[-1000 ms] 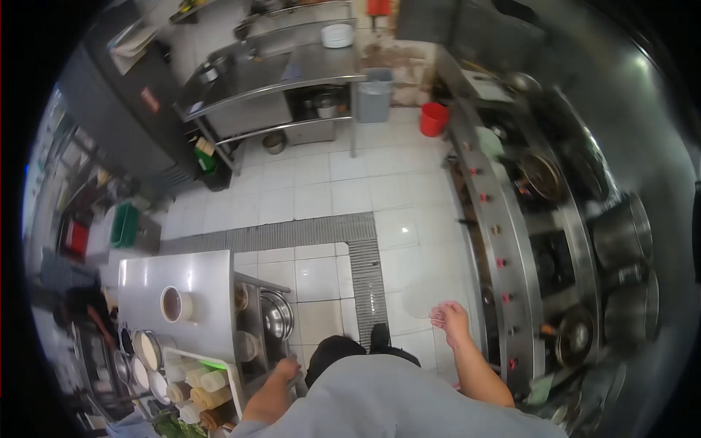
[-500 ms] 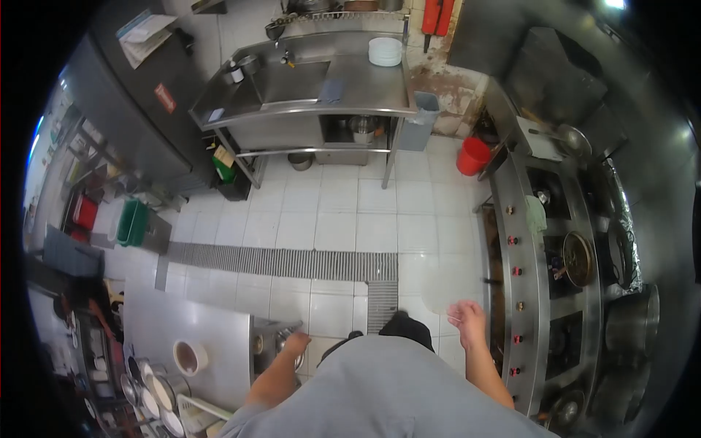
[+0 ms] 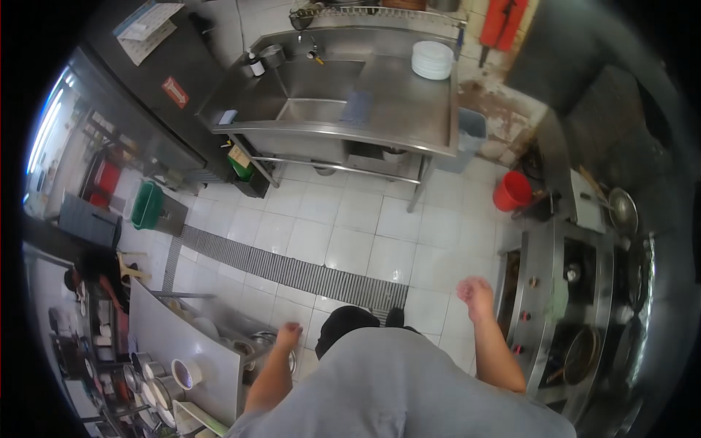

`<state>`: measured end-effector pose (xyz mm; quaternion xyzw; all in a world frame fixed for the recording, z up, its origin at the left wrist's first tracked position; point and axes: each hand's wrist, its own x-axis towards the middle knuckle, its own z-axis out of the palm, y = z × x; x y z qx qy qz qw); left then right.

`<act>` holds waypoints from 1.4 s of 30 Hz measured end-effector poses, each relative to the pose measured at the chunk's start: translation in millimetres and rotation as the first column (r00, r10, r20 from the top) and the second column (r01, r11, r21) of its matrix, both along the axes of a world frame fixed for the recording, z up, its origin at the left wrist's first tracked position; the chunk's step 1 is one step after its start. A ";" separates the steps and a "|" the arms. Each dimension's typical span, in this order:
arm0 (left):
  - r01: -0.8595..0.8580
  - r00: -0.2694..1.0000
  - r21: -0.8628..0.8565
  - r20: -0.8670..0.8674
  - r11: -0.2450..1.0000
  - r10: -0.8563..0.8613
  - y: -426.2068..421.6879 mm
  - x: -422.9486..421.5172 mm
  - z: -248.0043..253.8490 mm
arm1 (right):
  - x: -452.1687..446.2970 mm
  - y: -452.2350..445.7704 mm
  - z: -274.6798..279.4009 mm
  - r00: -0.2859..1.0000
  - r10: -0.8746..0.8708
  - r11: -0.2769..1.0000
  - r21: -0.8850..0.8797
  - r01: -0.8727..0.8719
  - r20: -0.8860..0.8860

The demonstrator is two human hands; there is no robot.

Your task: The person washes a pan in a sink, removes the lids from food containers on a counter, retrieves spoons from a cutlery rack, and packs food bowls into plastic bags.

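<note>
Nothing legible. Red-and-white sticker [image 3: 175,92] on the dark cabinet [image 3: 135,87] at 10 o'clock was too small to read; papers [image 3: 146,31] above it, toward 11 o'clock, were unreadable too.

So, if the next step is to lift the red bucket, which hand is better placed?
Probably the right hand: it looks nearer to the red bucket, while the left hand is near the steel worktable.

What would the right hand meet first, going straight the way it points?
The right hand would likely meet the sink counter near its right end, beyond the floor tiles; depth is unclear.
</note>
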<state>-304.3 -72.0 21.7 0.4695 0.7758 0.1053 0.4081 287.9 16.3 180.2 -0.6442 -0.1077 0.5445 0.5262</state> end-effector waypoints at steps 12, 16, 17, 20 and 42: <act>0.457 0.856 -0.431 -0.026 0.778 -0.516 8.0 -26.4 -86.7 | 63.3 232.3 17.3 0.968 -0.251 0.944 0.216 0.250 -0.025; 0.652 0.711 -0.197 -0.178 0.733 -0.680 169.5 -39.2 -104.8 | 88.2 278.9 12.6 0.951 -0.307 0.923 0.228 0.309 -0.044; 0.623 0.754 -0.105 -0.183 0.775 -0.631 215.4 -41.7 -106.2 | 96.3 291.8 7.7 0.947 -0.316 0.921 0.224 0.319 -0.053; -0.176 0.967 0.065 0.200 0.982 0.160 348.7 15.8 -12.0 | 127.2 342.0 -11.6 0.943 -0.322 0.919 0.211 0.332 -0.078; -0.749 0.651 -0.273 -0.133 0.604 0.747 166.7 284.6 15.6 | 57.3 669.0 -16.0 0.728 0.200 0.712 0.413 -0.568 0.656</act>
